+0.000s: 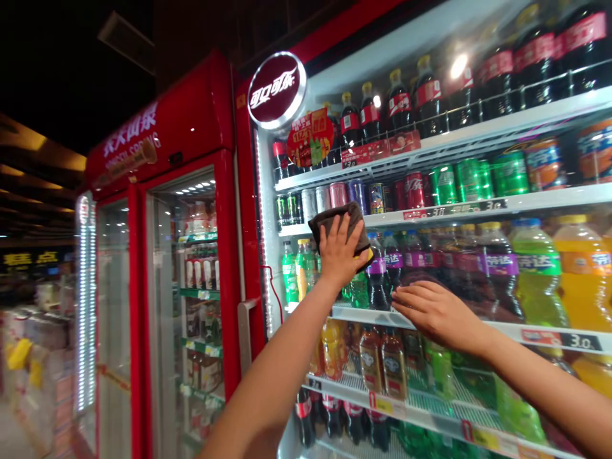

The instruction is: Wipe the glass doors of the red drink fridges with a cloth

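Observation:
My left hand [340, 250] lies with fingers spread over a dark brown cloth [354, 213], holding it flat against the glass door of a drinks fridge. A yellow edge of the cloth shows beside my thumb. Lower and to the right, my right hand [437, 313] is empty, its fingers stretched out to the left with the palm turned toward the glass. Whether it touches the glass I cannot tell. Behind the glass near my hands stand soda cans [415, 191] and bottles with purple labels [497, 264].
The lit fridge has a round sign [277, 89] at its upper left and a metal handle [247, 335] on the door's left side. A second red fridge [227, 242] stands to the left. Farther left, blurred goods [41, 357] fill a shop area.

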A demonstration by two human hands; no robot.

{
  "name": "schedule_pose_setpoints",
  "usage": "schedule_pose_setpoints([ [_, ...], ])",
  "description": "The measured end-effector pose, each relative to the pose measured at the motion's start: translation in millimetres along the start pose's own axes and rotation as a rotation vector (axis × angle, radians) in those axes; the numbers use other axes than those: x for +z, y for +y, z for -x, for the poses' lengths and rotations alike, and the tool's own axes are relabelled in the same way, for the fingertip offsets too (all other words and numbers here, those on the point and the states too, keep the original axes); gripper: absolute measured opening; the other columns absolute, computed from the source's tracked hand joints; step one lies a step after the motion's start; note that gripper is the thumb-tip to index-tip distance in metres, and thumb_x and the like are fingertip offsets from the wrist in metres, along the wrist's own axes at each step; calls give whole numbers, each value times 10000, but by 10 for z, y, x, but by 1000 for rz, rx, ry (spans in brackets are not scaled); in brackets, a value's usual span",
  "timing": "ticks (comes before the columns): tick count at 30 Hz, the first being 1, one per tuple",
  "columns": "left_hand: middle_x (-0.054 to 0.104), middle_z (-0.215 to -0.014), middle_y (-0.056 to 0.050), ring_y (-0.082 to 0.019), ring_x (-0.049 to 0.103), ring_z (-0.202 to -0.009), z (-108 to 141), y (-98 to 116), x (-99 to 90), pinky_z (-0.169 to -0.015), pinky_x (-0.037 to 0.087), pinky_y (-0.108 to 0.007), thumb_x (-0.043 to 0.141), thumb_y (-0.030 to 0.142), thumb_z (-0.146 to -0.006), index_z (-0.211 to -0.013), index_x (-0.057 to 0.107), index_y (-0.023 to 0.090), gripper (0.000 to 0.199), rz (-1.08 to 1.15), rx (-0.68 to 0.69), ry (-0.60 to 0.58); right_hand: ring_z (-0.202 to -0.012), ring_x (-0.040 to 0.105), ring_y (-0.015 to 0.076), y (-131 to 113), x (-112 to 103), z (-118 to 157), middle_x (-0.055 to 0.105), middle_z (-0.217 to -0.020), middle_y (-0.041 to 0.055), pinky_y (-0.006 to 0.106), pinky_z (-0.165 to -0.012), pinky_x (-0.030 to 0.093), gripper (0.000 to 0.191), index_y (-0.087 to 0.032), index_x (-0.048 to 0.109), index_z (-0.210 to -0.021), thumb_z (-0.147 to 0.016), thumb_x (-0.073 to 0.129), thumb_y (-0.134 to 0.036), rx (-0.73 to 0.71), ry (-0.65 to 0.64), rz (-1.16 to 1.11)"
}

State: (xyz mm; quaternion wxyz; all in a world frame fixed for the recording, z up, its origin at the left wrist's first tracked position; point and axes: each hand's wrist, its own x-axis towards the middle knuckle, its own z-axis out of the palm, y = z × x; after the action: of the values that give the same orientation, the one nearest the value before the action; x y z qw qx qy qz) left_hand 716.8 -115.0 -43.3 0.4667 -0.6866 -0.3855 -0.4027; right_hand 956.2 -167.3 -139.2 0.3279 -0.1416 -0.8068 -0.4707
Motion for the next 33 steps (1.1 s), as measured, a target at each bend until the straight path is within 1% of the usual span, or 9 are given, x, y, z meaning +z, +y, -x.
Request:
schedule_pose_setpoints([
  [3, 286, -1658, -102, -303, 190, -1549, -69, -130, -14, -1251, 119, -590, 523, 448, -955, -1540, 367, 266, 632, -18, -171, 46, -1100, 677, 217, -75, -11, -318, 741, -1211, 75, 427, -990, 521, 295, -221, 734, -1149, -930, 552, -145, 50, 25, 7],
  [6, 271, -1655, -156, -328, 178, -1549, 137, -146, 16, -1230, 167, -621, 486, 429, -971, -1560, 321, 202, 653, -37, -286, 100, -1115, 667, 218, -163, 55, -547, 739, -1205, 82, 435, -1022, 511, 313, -217, 742, -1121, -908, 543, -104, 79, 61, 8],
  [9, 284, -1654, -136, -316, 182, -1549, 320, -109, 51, -1235, 158, -615, 527, 469, -950, -1565, 314, 230, 693, -38, -141, 58, -1098, 671, 214, -224, 214, -654, 744, -1180, 91, 415, -1003, 534, 266, -197, 750, -1071, -907, 559, -110, 59, 53, -1],
  [13, 293, -1658, -81, -281, 202, -1547, 128, -312, 16, -1249, 131, -583, 550, 492, -938, -1549, 350, 291, 673, -45, -20, 16, -1115, 672, 205, -266, 512, -793, 743, -1186, 83, 422, -1045, 520, 201, -185, 761, -997, -942, 569, -158, -52, 56, -3],
  [16, 308, -1651, -92, -285, 214, -1544, -6, -568, -13, -1243, 167, -576, 507, 455, -964, -1544, 365, 271, 625, -61, -191, 72, -1205, 638, 214, -280, 694, -954, 720, -1247, 100, 448, -1098, 483, 211, -165, 757, -1039, -938, 574, -141, -57, 72, -17],
  [20, 310, -1645, -127, -307, 224, -1539, 250, -662, 29, -1225, 215, -586, 450, 423, -986, -1553, 348, 219, 611, -80, -409, 124, -1256, 610, 231, -291, 811, -1093, 702, -1277, 132, 483, -1116, 466, 258, -147, 739, -1113, -899, 606, -93, -16, 95, -37],
  [23, 297, -1653, -111, -296, 199, -1547, 403, -595, 47, -1239, 179, -581, 503, 442, -961, -1561, 333, 239, 656, -69, -235, 55, -1244, 618, 243, -302, 843, -1089, 707, -1262, 139, 499, -1112, 474, 275, -143, 734, -1124, -890, 603, -82, -13, 100, -24],
  [27, 276, -1666, -61, -274, 188, -1551, 185, -697, 6, -1254, 118, -571, 526, 482, -948, -1555, 341, 302, 660, -47, -17, -3, -1247, 619, 249, -315, 864, -1037, 693, -1293, 133, 507, -1105, 486, 297, -143, 727, -1129, -901, 551, -69, -4, 89, 4],
  [33, 279, -1659, -120, -316, 197, -1545, 158, -885, -25, -1227, 203, -587, 429, 432, -994, -1561, 336, 222, 611, -69, -387, 72, -1314, 572, 263, -324, 858, -1005, 660, -1341, 160, 532, -1119, 465, 319, -120, 707, -1153, -898, 530, -47, -13, 67, -5],
])
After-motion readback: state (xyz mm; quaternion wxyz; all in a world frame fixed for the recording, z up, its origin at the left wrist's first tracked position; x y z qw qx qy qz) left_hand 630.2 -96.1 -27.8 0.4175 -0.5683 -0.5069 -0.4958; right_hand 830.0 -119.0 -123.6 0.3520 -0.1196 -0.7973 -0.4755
